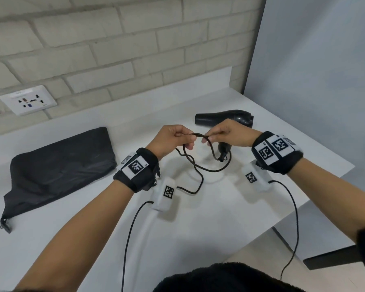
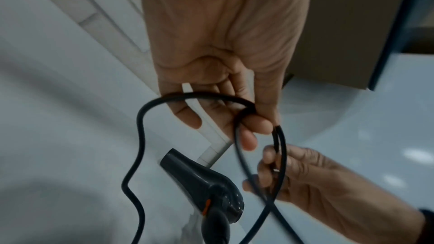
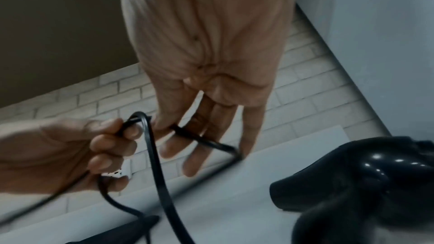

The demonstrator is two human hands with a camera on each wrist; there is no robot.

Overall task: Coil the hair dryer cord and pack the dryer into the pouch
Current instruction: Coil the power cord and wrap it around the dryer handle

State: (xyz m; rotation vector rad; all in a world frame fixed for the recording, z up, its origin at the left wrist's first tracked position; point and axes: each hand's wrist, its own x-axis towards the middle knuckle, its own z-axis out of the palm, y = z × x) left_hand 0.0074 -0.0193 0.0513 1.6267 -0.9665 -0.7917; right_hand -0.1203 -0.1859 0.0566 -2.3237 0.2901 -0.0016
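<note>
While the one pouch (image 1: 59, 167) lay flat and unfilled at the left, the left hand (image 1: 173, 140) and right hand (image 1: 226, 133) each pinched the single cord (image 1: 198, 165), only a first loop formed, and the one dryer (image 1: 226, 119) rested unpacked behind them.

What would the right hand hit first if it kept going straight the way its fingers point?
Most likely the left hand: the right hand points left along the cord they both pinch, fingertips nearly meeting. Depth is hard to judge, but nothing else shows in the gap.
</note>
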